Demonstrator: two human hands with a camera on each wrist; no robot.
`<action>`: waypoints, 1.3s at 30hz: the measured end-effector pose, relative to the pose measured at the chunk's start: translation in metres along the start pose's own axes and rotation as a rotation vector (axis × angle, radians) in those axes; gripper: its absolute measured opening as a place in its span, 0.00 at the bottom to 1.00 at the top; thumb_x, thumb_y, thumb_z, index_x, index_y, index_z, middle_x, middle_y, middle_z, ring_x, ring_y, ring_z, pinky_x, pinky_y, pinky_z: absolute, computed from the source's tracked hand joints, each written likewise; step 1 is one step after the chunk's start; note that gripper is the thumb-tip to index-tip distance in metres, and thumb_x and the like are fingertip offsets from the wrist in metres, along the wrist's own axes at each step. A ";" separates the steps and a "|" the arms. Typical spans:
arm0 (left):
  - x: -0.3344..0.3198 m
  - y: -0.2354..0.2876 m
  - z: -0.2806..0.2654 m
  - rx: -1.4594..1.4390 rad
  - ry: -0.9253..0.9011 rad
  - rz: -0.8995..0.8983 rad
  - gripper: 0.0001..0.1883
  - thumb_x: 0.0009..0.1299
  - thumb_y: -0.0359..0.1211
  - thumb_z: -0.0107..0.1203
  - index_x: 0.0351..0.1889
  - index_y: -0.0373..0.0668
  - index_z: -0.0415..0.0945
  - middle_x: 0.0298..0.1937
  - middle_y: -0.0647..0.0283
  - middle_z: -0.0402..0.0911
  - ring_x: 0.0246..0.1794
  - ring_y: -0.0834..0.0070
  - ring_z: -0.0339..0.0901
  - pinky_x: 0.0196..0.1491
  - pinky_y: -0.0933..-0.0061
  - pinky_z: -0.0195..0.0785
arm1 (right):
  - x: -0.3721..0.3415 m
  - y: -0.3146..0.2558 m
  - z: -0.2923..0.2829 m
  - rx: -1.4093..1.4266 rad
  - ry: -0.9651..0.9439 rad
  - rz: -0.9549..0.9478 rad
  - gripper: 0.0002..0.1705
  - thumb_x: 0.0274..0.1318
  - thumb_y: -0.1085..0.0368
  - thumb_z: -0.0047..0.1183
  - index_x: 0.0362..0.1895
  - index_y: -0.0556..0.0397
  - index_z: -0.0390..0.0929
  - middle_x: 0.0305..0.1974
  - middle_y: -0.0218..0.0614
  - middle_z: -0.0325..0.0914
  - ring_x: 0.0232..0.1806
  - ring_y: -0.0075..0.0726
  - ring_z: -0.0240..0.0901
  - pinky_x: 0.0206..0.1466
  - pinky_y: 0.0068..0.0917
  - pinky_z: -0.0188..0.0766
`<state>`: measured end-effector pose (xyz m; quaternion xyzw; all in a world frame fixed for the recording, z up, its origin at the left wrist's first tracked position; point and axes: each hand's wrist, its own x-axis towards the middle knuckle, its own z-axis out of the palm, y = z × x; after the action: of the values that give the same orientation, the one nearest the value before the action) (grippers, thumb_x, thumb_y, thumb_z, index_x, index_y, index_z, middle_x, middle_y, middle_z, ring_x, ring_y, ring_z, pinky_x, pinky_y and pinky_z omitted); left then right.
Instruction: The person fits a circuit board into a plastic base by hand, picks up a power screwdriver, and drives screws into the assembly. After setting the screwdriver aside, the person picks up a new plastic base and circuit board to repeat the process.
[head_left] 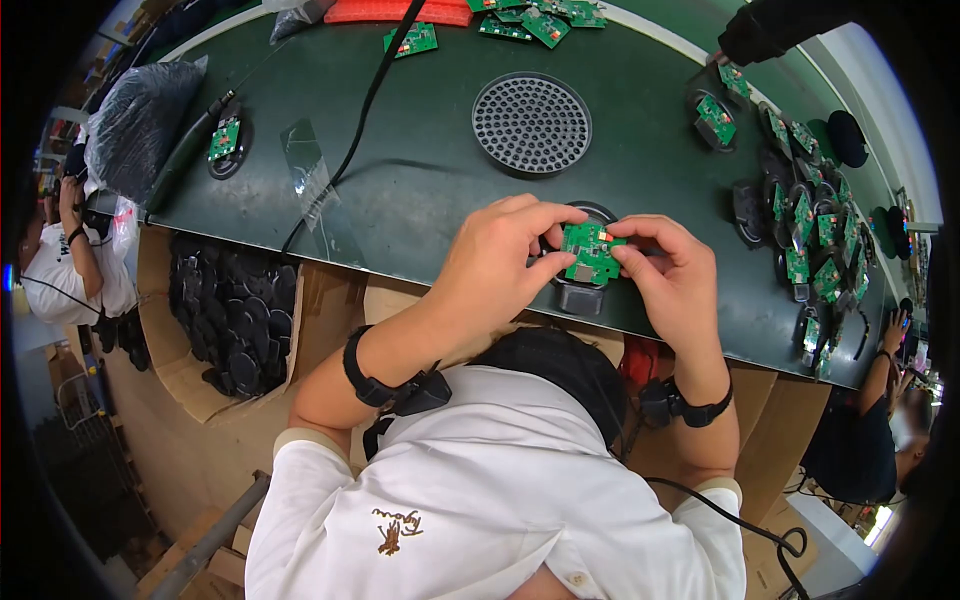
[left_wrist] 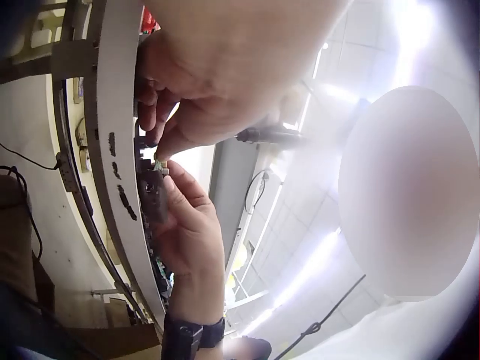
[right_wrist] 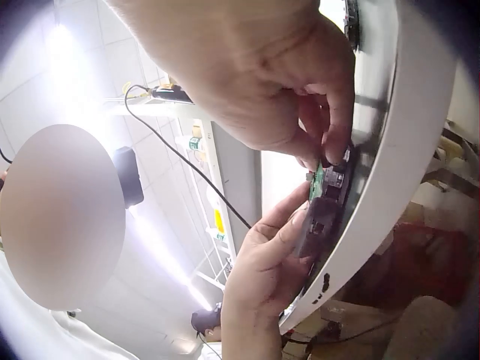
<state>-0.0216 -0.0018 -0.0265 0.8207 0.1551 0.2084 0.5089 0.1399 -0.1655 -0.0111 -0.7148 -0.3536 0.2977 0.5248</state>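
Note:
Close to the table's front edge, a green circuit board (head_left: 590, 252) sits over a black plastic housing (head_left: 580, 298) whose round end shows behind it. My left hand (head_left: 497, 255) holds the board's left side, index finger at the top corner and thumb lower down. From the other side, my right hand (head_left: 675, 280) pinches the right edge between thumb and index finger. The right wrist view shows the board (right_wrist: 318, 182) edge-on, close against the dark housing (right_wrist: 321, 225). Fingers hide parts of both pieces.
A round perforated black grille (head_left: 532, 124) lies behind the hands. Many housings with boards (head_left: 800, 215) crowd the right side, under a dark tool (head_left: 790, 30). Loose boards (head_left: 545, 25) lie at the back. A cable (head_left: 365, 120) crosses the left; a carton of black parts (head_left: 235, 310) stands below.

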 end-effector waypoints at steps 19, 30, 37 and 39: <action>-0.009 -0.003 -0.006 0.064 -0.021 -0.017 0.26 0.57 0.24 0.75 0.56 0.41 0.83 0.48 0.61 0.83 0.40 0.72 0.80 0.42 0.73 0.77 | 0.000 -0.011 0.013 -0.447 0.012 -0.209 0.17 0.50 0.72 0.74 0.46 0.53 0.87 0.47 0.35 0.79 0.37 0.32 0.82 0.38 0.26 0.81; -0.011 -0.004 -0.006 0.140 -0.025 0.046 0.25 0.57 0.26 0.75 0.55 0.41 0.83 0.51 0.60 0.82 0.46 0.64 0.81 0.44 0.69 0.82 | 0.003 -0.009 0.014 -0.593 0.026 -0.285 0.13 0.54 0.71 0.71 0.44 0.52 0.87 0.45 0.35 0.79 0.36 0.36 0.83 0.36 0.31 0.78; -0.009 -0.003 -0.008 0.123 -0.036 0.034 0.25 0.57 0.26 0.75 0.55 0.41 0.83 0.51 0.60 0.82 0.45 0.64 0.81 0.44 0.69 0.83 | 0.001 -0.004 0.016 -0.582 0.051 -0.303 0.13 0.53 0.71 0.72 0.43 0.53 0.86 0.46 0.36 0.80 0.34 0.33 0.82 0.33 0.29 0.77; -0.009 -0.002 -0.008 0.117 -0.042 0.013 0.25 0.57 0.26 0.75 0.55 0.41 0.83 0.51 0.60 0.82 0.44 0.64 0.81 0.44 0.69 0.82 | 0.002 -0.001 0.016 -0.590 0.056 -0.313 0.13 0.53 0.71 0.72 0.43 0.54 0.86 0.47 0.37 0.80 0.34 0.33 0.82 0.33 0.29 0.77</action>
<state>-0.0331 0.0009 -0.0270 0.8542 0.1508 0.1850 0.4619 0.1278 -0.1553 -0.0149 -0.7808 -0.5156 0.0785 0.3440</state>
